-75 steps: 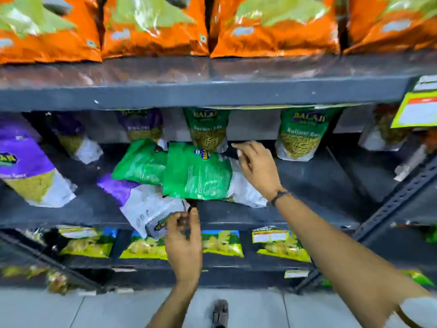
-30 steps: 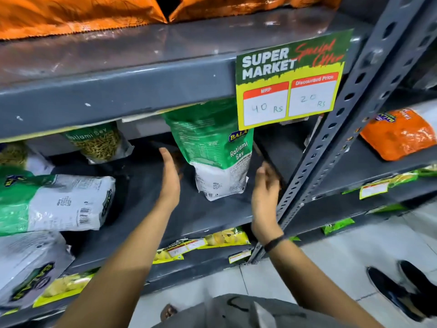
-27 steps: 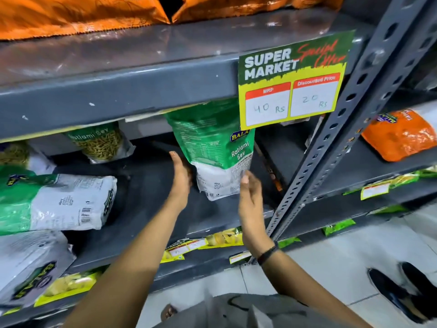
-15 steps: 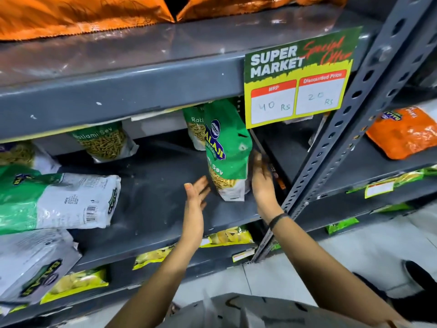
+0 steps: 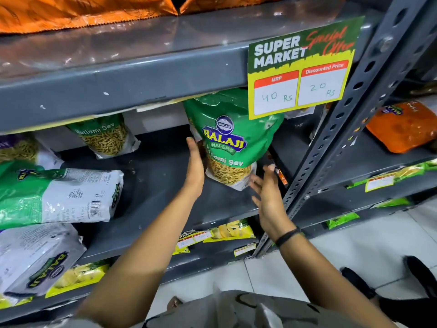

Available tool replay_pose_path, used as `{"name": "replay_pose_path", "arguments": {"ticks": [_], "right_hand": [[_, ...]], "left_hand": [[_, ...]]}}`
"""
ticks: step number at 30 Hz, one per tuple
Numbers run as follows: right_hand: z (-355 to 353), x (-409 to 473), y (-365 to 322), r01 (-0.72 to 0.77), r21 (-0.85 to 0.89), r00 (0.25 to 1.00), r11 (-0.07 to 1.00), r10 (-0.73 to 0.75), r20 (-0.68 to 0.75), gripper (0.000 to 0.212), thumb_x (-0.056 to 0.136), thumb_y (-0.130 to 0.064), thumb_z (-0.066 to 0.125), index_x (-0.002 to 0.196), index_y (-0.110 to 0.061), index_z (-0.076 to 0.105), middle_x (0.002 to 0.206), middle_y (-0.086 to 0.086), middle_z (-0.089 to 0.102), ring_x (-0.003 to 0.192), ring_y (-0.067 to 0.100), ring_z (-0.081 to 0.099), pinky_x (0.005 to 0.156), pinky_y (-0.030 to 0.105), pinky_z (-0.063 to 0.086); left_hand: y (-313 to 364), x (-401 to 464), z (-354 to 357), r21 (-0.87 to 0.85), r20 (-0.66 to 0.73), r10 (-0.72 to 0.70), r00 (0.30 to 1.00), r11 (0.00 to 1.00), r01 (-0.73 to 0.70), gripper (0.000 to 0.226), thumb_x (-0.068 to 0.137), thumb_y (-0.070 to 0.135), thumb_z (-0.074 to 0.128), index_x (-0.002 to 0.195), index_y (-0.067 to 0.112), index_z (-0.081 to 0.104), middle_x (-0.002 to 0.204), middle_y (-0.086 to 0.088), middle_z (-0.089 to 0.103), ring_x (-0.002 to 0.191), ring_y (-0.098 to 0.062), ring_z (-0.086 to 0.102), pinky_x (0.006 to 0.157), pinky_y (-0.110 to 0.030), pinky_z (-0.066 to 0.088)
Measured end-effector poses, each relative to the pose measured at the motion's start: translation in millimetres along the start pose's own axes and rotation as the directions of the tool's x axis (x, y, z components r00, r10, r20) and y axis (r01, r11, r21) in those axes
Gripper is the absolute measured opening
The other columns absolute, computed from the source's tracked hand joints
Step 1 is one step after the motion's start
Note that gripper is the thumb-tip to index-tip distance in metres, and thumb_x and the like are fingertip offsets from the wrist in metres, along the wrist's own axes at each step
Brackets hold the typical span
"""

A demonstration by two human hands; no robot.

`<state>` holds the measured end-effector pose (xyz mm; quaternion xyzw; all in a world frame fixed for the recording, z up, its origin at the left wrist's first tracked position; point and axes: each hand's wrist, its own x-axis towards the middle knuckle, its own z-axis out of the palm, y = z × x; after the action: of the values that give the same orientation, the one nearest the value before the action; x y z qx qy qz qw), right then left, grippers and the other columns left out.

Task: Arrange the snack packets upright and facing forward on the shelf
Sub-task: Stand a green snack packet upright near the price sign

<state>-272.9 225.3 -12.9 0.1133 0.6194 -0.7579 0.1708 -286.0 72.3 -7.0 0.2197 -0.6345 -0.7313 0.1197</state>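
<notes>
A green Balaji Ratlami Sev packet (image 5: 230, 143) stands upright at the right end of the grey shelf (image 5: 151, 192), its printed front facing me. My left hand (image 5: 195, 168) lies flat against the packet's left side. My right hand (image 5: 268, 190) hovers open just off its lower right corner, fingers spread, not touching. Another upright sev packet (image 5: 106, 138) stands at the back. A green-and-white packet (image 5: 59, 192) lies on its side at the left, back label up, above a white packet (image 5: 35, 259) also lying flat.
A "Super Market" price sign (image 5: 300, 67) hangs from the upper shelf and covers the packet's top right. A perforated grey upright (image 5: 331, 143) stands right of my right hand. Orange packets (image 5: 402, 126) lie in the neighbouring bay, yellow ones (image 5: 231, 230) below.
The green packet has turned from edge-on to front-facing and stands upright. My left hand moved up onto its side; my right hand came off it and dropped lower.
</notes>
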Motion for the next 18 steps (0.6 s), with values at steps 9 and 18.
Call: {"name": "replay_pose_path", "arguments": {"ticks": [9, 18], "right_hand": [[8.5, 20.0, 2.5, 0.14, 0.004, 0.985, 0.99, -0.139, -0.102, 0.05, 0.098, -0.043, 0.027, 0.14, -0.016, 0.036, 0.143, 0.01, 0.045, 0.128, 0.02, 0.046, 0.111, 0.037, 0.031], [117.5, -32.2, 42.8, 0.609, -0.17, 0.773, 0.775, -0.532, 0.345, 0.017, 0.095, -0.018, 0.048, 0.107, -0.018, 0.06, 0.103, 0.0, 0.063, 0.095, 0.008, 0.058, 0.087, 0.016, 0.044]], "left_hand": [[-12.4, -49.2, -27.8, -0.051, -0.179, -0.075, 0.981, 0.996, 0.067, 0.07, 0.091, 0.057, 0.0, 0.137, 0.023, 0.041, 0.146, -0.003, 0.045, 0.128, -0.014, 0.045, 0.104, -0.038, 0.03], [17.4, -127.9, -153.3, -0.341, -0.732, -0.12, 0.671, 0.917, -0.207, 0.031, 0.097, 0.04, 0.031, 0.118, 0.025, 0.049, 0.11, 0.003, 0.058, 0.096, -0.009, 0.054, 0.087, -0.025, 0.044]]}}
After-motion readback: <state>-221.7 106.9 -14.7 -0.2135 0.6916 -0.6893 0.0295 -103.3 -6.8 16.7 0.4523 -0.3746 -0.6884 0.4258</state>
